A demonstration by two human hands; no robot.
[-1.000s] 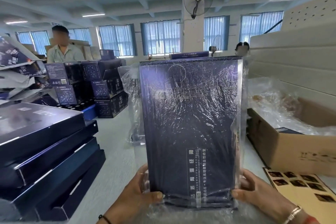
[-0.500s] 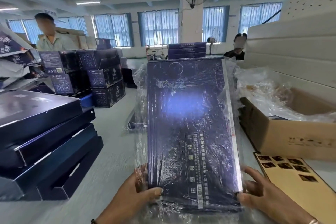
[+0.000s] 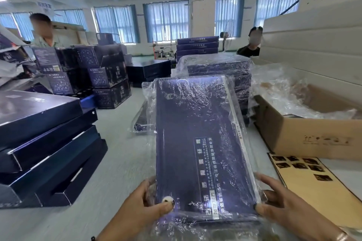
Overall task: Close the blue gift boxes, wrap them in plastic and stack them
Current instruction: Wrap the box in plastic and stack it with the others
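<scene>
At the far left a stack of open dark blue boxes (image 3: pixel 39 143) leans in uneven layers on the pale desk (image 3: pixel 121 162). Behind it, further back, stands a pile of smaller printed blue cartons (image 3: pixel 101 76), with a person (image 3: pixel 44 31) seated beyond them. In the middle, the blue gift box (image 3: pixel 201 143) sits inside a loose, crinkled plastic wrap (image 3: pixel 148 103) and tilts away from the camera, held up by its near end. The left hand (image 3: pixel 141 207) grips the near left corner, thumb pressed on the top face and fingers curled along the side through the plastic. The right hand (image 3: pixel 282 203) grips the near right corner, thumb on the edge and fingers spread along the side. Just behind the held box rises a stack of wrapped boxes (image 3: pixel 219 66). To the right stands a brown cardboard carton (image 3: pixel 305 135) stuffed with clear plastic, and in front of it a tan printed sheet (image 3: pixel 305 178) lies flat on the desk.
</scene>
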